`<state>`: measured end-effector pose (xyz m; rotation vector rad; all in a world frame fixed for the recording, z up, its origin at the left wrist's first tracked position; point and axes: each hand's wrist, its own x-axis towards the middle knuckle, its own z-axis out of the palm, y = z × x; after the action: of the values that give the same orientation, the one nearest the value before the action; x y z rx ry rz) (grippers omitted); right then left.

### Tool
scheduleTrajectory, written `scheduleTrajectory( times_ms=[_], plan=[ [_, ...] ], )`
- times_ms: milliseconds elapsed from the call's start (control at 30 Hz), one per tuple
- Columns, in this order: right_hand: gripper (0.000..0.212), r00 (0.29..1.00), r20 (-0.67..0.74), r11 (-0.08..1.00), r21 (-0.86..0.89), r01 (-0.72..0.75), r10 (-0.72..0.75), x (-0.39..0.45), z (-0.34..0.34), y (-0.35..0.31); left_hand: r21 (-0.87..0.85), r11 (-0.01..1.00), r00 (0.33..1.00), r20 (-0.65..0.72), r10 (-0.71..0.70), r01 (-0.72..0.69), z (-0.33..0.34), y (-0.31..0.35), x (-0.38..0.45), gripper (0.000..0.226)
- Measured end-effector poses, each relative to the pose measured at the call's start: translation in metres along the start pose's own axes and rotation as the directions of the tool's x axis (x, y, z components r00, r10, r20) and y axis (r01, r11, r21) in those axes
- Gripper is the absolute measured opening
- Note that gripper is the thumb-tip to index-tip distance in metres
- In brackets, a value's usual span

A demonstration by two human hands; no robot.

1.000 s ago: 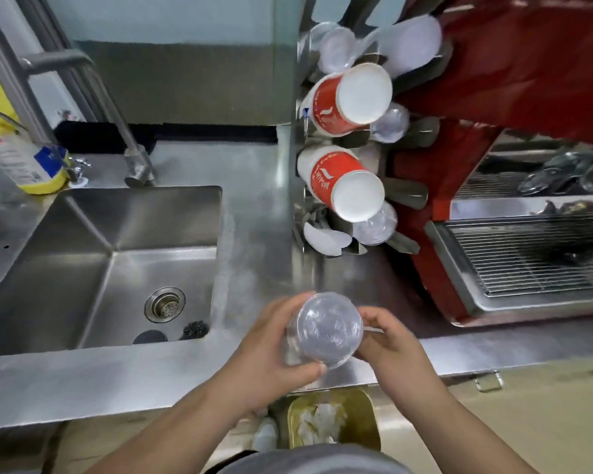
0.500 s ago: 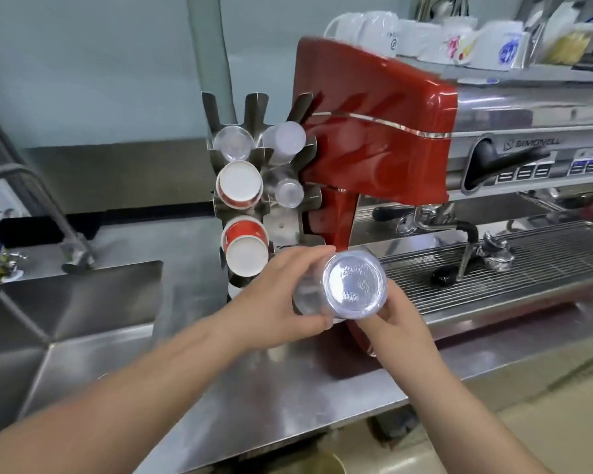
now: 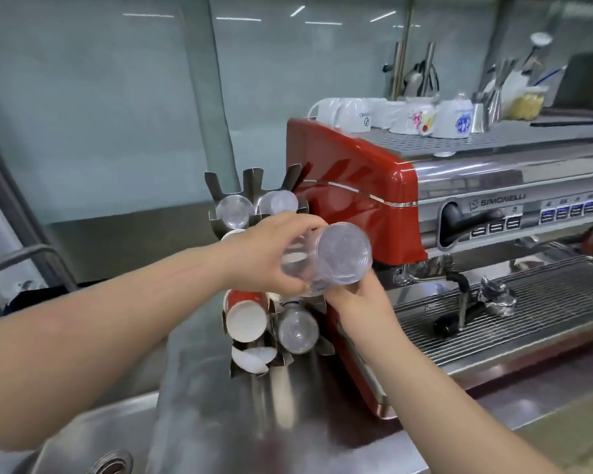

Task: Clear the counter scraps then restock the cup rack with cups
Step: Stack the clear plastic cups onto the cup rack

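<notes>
Gripping clear cups [image 3: 336,260], both hands raised

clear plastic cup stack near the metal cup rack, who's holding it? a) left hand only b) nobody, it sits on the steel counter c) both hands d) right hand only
c: the left hand grips the clear plastic cup stack from above while the right hand holds it from below, in front of the metal cup rack.

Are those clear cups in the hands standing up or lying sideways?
Sideways. The clear cups are held level between the left hand and right hand, round end facing the camera.
</notes>
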<state>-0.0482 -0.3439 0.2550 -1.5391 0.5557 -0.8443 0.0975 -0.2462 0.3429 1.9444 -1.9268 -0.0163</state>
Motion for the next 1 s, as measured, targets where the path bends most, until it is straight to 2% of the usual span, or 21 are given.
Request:
scheduleTrajectory(
  times_ms=[267, 433, 533, 633, 767, 1000],
  plan=[
    [0.044, 0.996, -0.082, 0.999, 0.011, -0.035, 0.036, 0.031, 0.029, -0.015, 0.071, 0.996, 0.992, 0.119, 0.045, -0.054, -0.038, -0.039, 0.039, 0.077],
    [0.043, 0.991, -0.116, 0.998, -0.011, -0.067, 0.065, 0.045, 0.043, -0.013, 0.057, 0.997, 0.989, 0.139, 0.048, -0.057, -0.037, -0.064, 0.051, 0.079],
    [0.051, 0.989, -0.11, 0.994, 0.063, -0.092, 0.098, 0.048, 0.05, -0.011, 0.034, 0.997, 0.988, 0.145, 0.057, -0.063, -0.029, -0.081, 0.055, 0.081],
    [0.06, 0.985, -0.115, 0.99, 0.071, -0.121, 0.128, 0.052, 0.057, -0.003, 0.004, 1.0, 0.983, 0.184, 0.009, -0.01, -0.022, -0.097, 0.057, 0.085],
    [0.041, 0.976, -0.135, 0.984, 0.077, -0.16, 0.17, 0.062, 0.062, 0.014, 0.014, 1.0, 0.969, 0.247, -0.025, 0.022, -0.017, -0.11, 0.062, 0.087],
    [0.037, 0.964, -0.194, 0.983, 0.028, -0.18, 0.182, 0.079, 0.066, 0.03, -0.035, 0.998, 0.921, 0.388, -0.032, 0.049, -0.019, -0.124, 0.082, 0.086]
  ],
)
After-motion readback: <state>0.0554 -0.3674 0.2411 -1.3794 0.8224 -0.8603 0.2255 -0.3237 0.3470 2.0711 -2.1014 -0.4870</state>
